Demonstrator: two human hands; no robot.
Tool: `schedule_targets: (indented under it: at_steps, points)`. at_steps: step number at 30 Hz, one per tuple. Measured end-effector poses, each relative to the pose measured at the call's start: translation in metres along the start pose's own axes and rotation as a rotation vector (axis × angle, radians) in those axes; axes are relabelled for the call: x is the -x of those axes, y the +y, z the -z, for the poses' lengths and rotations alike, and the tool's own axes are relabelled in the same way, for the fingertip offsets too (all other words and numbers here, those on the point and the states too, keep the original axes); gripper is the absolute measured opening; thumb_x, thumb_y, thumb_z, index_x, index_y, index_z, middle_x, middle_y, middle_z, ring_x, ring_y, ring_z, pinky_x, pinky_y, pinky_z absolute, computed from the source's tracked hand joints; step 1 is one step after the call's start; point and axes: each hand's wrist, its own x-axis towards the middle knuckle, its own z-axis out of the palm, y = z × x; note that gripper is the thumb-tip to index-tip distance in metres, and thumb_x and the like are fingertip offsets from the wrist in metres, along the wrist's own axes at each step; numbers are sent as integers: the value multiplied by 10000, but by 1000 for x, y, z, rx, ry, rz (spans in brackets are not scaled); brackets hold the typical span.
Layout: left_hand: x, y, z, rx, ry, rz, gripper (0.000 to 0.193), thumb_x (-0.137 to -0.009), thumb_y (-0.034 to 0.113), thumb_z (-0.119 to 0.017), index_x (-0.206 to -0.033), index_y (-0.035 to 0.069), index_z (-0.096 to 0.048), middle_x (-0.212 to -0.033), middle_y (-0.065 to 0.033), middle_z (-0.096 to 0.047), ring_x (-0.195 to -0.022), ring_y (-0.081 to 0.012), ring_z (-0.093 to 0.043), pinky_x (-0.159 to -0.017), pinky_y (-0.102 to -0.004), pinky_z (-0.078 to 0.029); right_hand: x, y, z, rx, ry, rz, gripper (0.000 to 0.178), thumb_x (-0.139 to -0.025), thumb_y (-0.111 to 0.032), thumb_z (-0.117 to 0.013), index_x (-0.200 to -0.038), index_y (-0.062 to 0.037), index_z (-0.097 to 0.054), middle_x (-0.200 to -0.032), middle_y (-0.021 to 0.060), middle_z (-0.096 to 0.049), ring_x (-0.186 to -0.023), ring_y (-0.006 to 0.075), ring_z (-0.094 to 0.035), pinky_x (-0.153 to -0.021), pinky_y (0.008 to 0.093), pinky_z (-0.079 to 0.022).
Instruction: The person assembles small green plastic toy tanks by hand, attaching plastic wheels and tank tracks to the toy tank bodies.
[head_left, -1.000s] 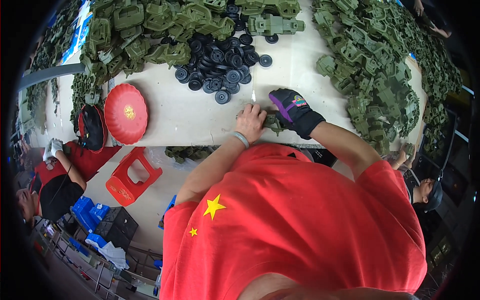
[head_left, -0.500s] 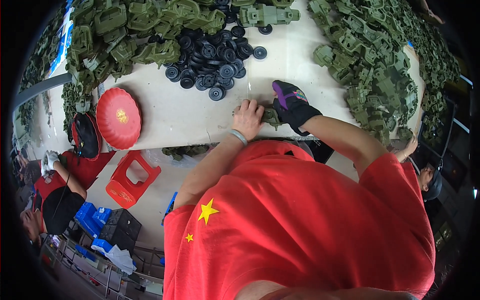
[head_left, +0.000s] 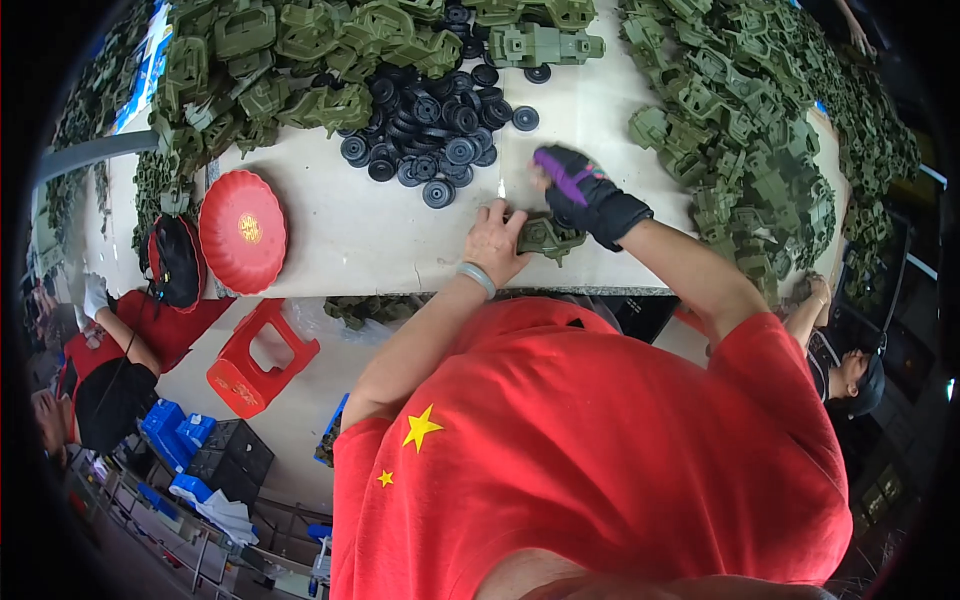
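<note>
We have the olive-green plastic part point(head_left: 550, 239) on the table point(head_left: 360, 235), near the edge closest to the body and well apart from the pile of black wheels point(head_left: 428, 118). Our bare left hand point(head_left: 495, 243) is closed about the left end of that part, thumb and forefinger to either side of it. Our gloved right hand point(head_left: 585, 195) is just above and beyond the part, its fingers curled; we cannot tell whether they pinch anything small. We judge the step in hand to be handling this single piece, with the left hand steadying it and the right hand free of it or barely beside it. The next move, in our view, calls for a firm left grip against the table, so that the piece does not twist, and for careful placing of the right fingertips. The heap of green parts point(head_left: 715, 130) on the right and the red scalloped plate point(head_left: 218, 235) on the left are far enough off to leave us elbow room.
</note>
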Motion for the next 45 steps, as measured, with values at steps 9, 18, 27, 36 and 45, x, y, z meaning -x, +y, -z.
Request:
schedule_targets:
  at_steps: [9, 18, 27, 36, 45]
  points:
    - [-6, -21, -12, 144, -168, 142, 624, -816, 490, -797, -1291, 91, -732, -1310, -174, -635, -1217, -383, -590, -1083, -441, -475, -81, -2, 23, 464, 4, -68, 313, -826, -205, -753, -1089, -78, -638, -1061, 180, -663, -1033, 405, -617, -868, 511, -507]
    - [-10, -72, -43, 355, -152, 116, 392, -1012, 327, -593, -1190, 7, -732, -1271, -233, -699, -1270, -395, -576, -1126, -428, -420, 12, -11, 48, -122, 70, -184, 446, -878, -180, -743, -1289, -55, -624, -1074, 173, -669, -993, 376, -652, -884, 450, -531]
    - [-1, -59, -71, 240, 44, 130, 366, -971, 309, -581, -1009, -21, -734, -1160, -228, -701, -1141, -418, -604, -1045, -456, -465, 40, -56, 40, 190, 18, 48, 539, -810, -106, -770, -1327, -60, -623, -1146, 159, -686, -1088, 381, -637, -969, 465, -509]
    - [0, -52, -65, 277, 83, 153, 332, -968, 276, -591, -980, -24, -734, -1093, -241, -706, -1087, -426, -627, -1020, -459, -477, 33, -61, 41, 351, -52, 109, 513, -781, -176, -803, -1268, -88, -669, -1084, 141, -699, -1036, 361, -646, -904, 473, -508]
    - [-8, -35, -41, 409, 79, 182, 480, -988, 427, -603, -1087, -29, -713, -1129, -275, -695, -1101, -452, -629, -995, -477, -493, 28, -55, 40, 350, -66, 81, 575, -781, -295, -803, -1296, -80, -665, -1073, 162, -700, -1059, 378, -642, -935, 485, -504]
